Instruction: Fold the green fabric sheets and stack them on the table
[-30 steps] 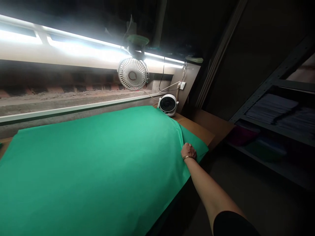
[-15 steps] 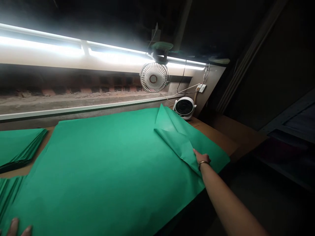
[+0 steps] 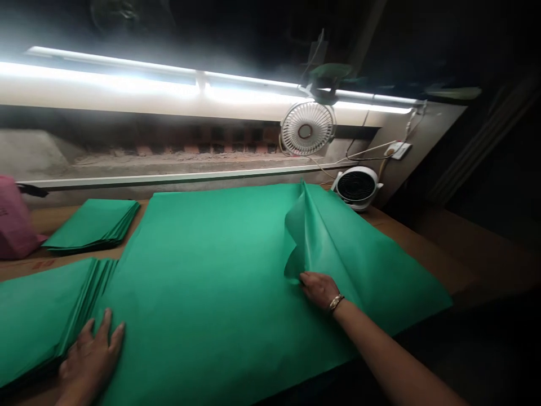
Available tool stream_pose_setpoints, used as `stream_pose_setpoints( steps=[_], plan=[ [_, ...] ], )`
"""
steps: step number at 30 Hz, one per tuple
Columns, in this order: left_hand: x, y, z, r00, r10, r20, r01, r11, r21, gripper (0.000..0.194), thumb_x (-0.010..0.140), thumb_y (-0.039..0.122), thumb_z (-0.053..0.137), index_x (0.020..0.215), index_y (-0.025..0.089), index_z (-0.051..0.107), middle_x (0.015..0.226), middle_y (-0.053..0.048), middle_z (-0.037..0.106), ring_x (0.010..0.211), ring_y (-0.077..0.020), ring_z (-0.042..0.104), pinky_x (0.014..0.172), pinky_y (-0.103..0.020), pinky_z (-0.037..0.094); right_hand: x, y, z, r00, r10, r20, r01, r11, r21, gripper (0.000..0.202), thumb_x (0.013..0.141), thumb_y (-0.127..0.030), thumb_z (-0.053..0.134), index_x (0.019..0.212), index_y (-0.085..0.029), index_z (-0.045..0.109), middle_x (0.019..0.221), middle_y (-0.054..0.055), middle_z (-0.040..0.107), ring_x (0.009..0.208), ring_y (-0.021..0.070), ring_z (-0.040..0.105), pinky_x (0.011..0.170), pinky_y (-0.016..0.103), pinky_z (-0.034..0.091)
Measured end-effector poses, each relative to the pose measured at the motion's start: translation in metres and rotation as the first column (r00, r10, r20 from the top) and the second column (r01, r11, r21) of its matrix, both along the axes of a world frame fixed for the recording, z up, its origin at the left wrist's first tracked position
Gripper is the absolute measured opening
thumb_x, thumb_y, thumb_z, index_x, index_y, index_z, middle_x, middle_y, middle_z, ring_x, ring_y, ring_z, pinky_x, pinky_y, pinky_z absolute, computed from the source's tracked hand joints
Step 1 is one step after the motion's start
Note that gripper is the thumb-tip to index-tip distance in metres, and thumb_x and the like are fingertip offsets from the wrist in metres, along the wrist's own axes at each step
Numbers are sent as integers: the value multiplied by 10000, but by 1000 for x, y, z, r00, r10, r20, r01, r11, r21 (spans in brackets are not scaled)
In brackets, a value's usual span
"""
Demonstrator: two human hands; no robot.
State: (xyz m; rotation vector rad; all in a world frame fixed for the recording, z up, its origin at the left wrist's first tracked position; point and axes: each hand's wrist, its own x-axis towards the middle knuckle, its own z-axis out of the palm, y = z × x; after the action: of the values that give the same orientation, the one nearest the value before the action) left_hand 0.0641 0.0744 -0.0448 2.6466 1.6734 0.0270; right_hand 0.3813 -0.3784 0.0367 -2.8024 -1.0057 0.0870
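A wide green sheet (image 3: pixel 203 259), perhaps paper or thin fabric, lies spread over the table with more layers seeming to lie below it. My right hand (image 3: pixel 320 288), with a bracelet at the wrist, pinches the edge of the top sheet's right part, which is lifted and folded leftward in a crumpled ridge. Spread fingers of my left hand (image 3: pixel 93 352) rest at the sheet's left edge, holding nothing. Close beside that hand is a fanned stack of folded green sheets (image 3: pixel 42 310). Farther back sits a smaller green stack (image 3: pixel 95 221).
A pink bag (image 3: pixel 14 220) stands at the far left. Behind the sheet are a white round fan (image 3: pixel 307 128), hung up, and a white fan with a black grille (image 3: pixel 357 187) on the brown tabletop (image 3: pixel 391 228). Cords run to a power socket (image 3: pixel 398 150). Tube lights (image 3: pixel 253 93) cross the back.
My right hand has drawn the lifted edge leftward across the sheet. More of my left hand shows at the left edge. The view has turned to the left, bringing the pink bag in.
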Motion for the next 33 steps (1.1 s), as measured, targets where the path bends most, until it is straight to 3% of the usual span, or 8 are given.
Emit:
stream_pose_setpoints(
  steps=[3, 9, 17, 24, 27, 29, 30, 33],
  plan=[
    [-2, -9, 14, 995, -21, 97, 30, 995, -90, 614, 895, 544, 146, 1427, 262, 263, 1439, -114, 287, 1222, -339, 400, 933, -484, 381, -18, 15, 2, 992, 103, -67, -108, 992, -67, 338, 821, -512, 603, 714, -194, 560, 761, 24, 584, 693, 188, 544, 574, 277, 333],
    [0, -18, 23, 991, -35, 129, 45, 996, -73, 594, 915, 527, 166, 1421, 236, 280, 1435, -138, 267, 1234, -342, 359, 958, -504, 347, -22, 69, 3, 993, -118, -19, 117, 991, -66, 579, 817, -717, 448, 1013, -182, 548, 1003, 80, 556, 822, 220, 555, 538, 278, 344],
    [-1, -20, 23, 993, -53, 104, 56, 998, -23, 543, 936, 477, 213, 1420, 239, 278, 1436, -133, 282, 1232, -298, 376, 984, -464, 329, -19, 104, -15, 993, 13, -120, -33, 987, -160, 128, 884, -162, 420, 883, -137, 546, 920, 121, 584, 769, 227, 566, 607, 298, 351],
    [6, -34, 35, 924, -210, 319, 190, 977, 92, 525, 899, 324, 386, 1395, 163, 329, 1457, -135, 252, 1351, -289, 187, 1085, -457, 203, -18, 90, -20, 944, 137, -299, -94, 983, 155, 289, 879, -385, 298, 775, -191, 485, 737, 34, 567, 703, 177, 542, 661, 259, 427],
    [39, -61, 49, 710, -301, 637, 463, 881, -101, 557, 874, 256, 416, 1403, 130, 293, 1373, -118, 385, 1257, -239, 354, 1068, -358, 270, -26, 87, -16, 885, 218, -412, -44, 919, 392, 410, 806, -572, 326, 703, -207, 481, 646, 20, 522, 622, 190, 501, 600, 281, 434],
    [72, -86, 57, 591, -116, 798, 596, 729, -336, 592, 893, 231, 373, 1440, 126, 173, 1251, -114, 494, 1048, -183, 520, 948, -311, 400, -33, 82, -14, 862, 222, -456, 5, 896, 445, 443, 761, -631, 377, 675, -214, 501, 612, 17, 508, 591, 195, 485, 569, 289, 433],
    [91, -100, 60, 591, -7, 807, 637, 617, -461, 609, 900, 228, 358, 1451, 135, 115, 1202, -123, 526, 951, -167, 556, 882, -310, 441, -36, 79, -14, 853, 221, -473, 18, 894, 449, 447, 744, -647, 401, 669, -221, 516, 614, 20, 517, 592, 201, 493, 570, 296, 442],
    [150, -135, 64, 615, 19, 788, 653, 547, -523, 687, 815, 266, 550, 1428, 171, 255, 1133, -127, 580, 830, -164, 592, 777, -296, 485, -37, 72, -20, 860, 182, -476, 73, 880, 470, 433, 659, -707, 478, 654, -279, 549, 650, 37, 559, 645, 250, 559, 593, 347, 490]
  ],
)
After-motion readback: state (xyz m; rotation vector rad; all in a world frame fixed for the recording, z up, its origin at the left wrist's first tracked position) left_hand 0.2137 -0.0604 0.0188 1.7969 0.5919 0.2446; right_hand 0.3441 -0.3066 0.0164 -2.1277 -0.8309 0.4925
